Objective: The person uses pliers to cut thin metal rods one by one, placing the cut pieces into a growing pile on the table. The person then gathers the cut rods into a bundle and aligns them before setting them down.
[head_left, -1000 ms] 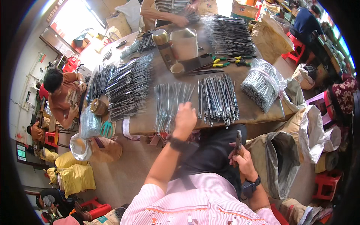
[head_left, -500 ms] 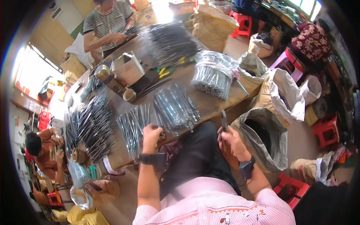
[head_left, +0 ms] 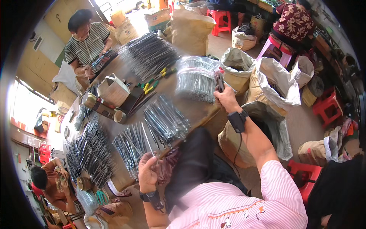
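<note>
My left hand (head_left: 148, 172) is closed at the table's near edge, pinching one thin metal rod (head_left: 148, 138) that points away over the table. Beside it lie two spread piles of similar rods, a left pile (head_left: 130, 147) and a right pile (head_left: 166, 118). My right hand (head_left: 228, 98) is closed around a dark hand tool (head_left: 220, 81), perhaps pliers, whose jaws I cannot make out. This tool is right beside a thick bundle of rods (head_left: 196, 86) wrapped in clear plastic and tied round; whether they touch, I cannot tell.
Dark rods (head_left: 91, 147) cover the table's left, with another heap (head_left: 148, 55) at the back. Near the middle are a white box (head_left: 113, 91), a flask (head_left: 97, 107) and yellow-green pliers (head_left: 150, 87). Open sacks (head_left: 272, 131) stand right. Across the table a person (head_left: 85, 45) works.
My right hand has moved forward with its tool, from above my lap to the wrapped bundle. My left hand now shows a single rod raised in its fingers. The whole view has shifted.
</note>
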Demonstrator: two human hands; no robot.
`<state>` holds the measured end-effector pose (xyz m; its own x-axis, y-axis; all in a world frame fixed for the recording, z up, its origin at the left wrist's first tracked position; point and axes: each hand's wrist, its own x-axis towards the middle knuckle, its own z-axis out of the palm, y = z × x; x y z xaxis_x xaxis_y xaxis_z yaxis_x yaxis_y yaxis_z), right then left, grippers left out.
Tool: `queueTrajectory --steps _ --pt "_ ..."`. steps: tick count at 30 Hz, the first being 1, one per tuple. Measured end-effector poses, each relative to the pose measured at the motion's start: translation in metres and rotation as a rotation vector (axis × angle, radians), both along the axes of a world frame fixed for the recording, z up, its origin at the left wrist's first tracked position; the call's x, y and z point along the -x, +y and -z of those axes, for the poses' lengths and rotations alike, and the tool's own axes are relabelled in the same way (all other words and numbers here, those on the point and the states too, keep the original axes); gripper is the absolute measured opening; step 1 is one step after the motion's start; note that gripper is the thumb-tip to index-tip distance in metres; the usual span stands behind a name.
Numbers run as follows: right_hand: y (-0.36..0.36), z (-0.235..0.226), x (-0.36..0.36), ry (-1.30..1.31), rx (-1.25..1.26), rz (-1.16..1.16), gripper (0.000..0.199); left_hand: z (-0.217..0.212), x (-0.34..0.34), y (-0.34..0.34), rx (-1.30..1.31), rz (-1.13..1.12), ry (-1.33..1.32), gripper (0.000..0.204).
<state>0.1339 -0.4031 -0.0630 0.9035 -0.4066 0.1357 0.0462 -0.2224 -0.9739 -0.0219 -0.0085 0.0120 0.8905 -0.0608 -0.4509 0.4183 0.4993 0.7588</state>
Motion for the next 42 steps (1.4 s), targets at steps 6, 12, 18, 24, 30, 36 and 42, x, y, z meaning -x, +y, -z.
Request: queueTrajectory --steps 6,12,18,24,30,36,42 --pt "0.001 0.025 -0.029 0.035 0.209 0.105 0.032 0.002 0.002 -0.013 -0.014 0.053 -0.012 0.017" --pt "-0.009 0.016 -0.006 0.033 -0.055 -0.007 0.029 0.004 0.012 -0.002 -0.045 0.039 -0.015 0.017" --pt "-0.016 -0.019 0.044 0.260 -0.834 -0.334 0.016 0.008 0.030 0.021 -0.080 -0.005 0.018 0.017" --pt "-0.014 -0.023 0.016 0.330 -1.201 -0.400 0.010 0.005 0.028 0.010 -0.037 0.036 0.003 0.018" --pt "-0.007 -0.017 0.008 0.272 -1.148 -0.382 0.009 0.002 0.031 -0.005 -0.022 0.076 -0.011 0.017" --pt "0.001 -0.019 0.050 0.393 -0.678 -0.368 0.012 0.010 0.034 -0.004 -0.012 0.085 0.068 0.018" --pt "0.009 -0.043 0.069 0.381 -0.549 -0.420 0.016 0.007 0.035 -0.011 -0.057 0.116 -0.003 0.019"
